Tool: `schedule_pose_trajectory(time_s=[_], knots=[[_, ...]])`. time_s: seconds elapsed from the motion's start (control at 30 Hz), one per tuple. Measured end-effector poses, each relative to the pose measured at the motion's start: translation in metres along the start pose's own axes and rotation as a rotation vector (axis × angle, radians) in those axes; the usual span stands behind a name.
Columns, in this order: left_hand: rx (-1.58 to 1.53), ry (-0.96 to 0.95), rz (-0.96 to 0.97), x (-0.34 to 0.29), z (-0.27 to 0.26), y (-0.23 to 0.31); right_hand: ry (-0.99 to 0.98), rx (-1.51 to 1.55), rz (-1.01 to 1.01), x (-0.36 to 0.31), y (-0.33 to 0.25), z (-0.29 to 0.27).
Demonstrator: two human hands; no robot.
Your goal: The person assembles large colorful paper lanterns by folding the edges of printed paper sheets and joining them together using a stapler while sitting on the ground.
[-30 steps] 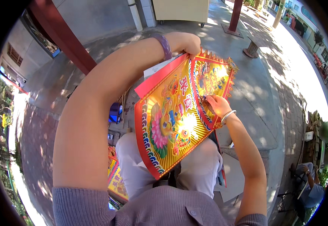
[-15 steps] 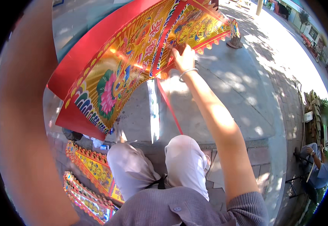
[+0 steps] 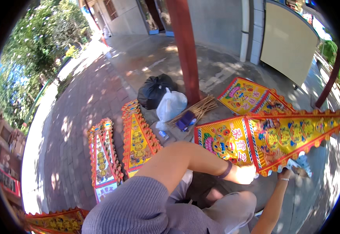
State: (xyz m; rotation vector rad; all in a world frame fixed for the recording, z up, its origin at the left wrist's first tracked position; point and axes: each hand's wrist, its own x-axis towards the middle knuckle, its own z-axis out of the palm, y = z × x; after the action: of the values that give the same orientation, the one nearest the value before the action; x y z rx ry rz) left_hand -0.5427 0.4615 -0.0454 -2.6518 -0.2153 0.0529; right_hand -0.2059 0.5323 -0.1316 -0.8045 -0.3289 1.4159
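Note:
A long, tapering red-and-gold printed paper panel [image 3: 269, 140] lies at the right, with scalloped edges and a pink lotus at its broad end. My left hand [image 3: 243, 174], a dark band on its wrist, is closed at the panel's near edge. Farther along that edge, my right hand [image 3: 284, 174], with a pale bangle, grips the border; its fingertips are partly hidden. Behind lies a similar paper panel [image 3: 245, 94], partly covered by the nearer one. A light-blue patterned thing [image 3: 302, 164] shows just beyond my right hand; its kind is unclear.
Two tapered paper pieces [image 3: 138, 134] lie on the paving at left, another decorated piece [image 3: 58, 221] at lower left. A black bag [image 3: 154, 91], white plastic bag [image 3: 172, 104], purple bundle [image 3: 185, 121] and thin sticks [image 3: 203, 108] sit by a red post [image 3: 183, 50].
My view has swung left, bringing the post, bags and sticks in. The panel, earlier raised and curved before me, now stretches out at the right with both hands at its near edge.

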Motion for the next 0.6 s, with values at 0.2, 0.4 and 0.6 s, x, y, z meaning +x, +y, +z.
schedule_pose_trajectory(time_s=[0.2,0.4,0.6], knots=[[-0.317,-0.092,0.093,-0.012,0.109,0.112,0.412,-0.147,0.128,-0.044,0.074,-0.182],[-0.393,-0.137,-0.028,-0.026,0.114,0.145,0.561,-0.308,0.283,-0.059,0.110,-0.158],[-0.253,0.003,-0.232,-0.023,0.135,0.173,0.601,-0.364,0.302,-0.068,0.111,-0.136]])
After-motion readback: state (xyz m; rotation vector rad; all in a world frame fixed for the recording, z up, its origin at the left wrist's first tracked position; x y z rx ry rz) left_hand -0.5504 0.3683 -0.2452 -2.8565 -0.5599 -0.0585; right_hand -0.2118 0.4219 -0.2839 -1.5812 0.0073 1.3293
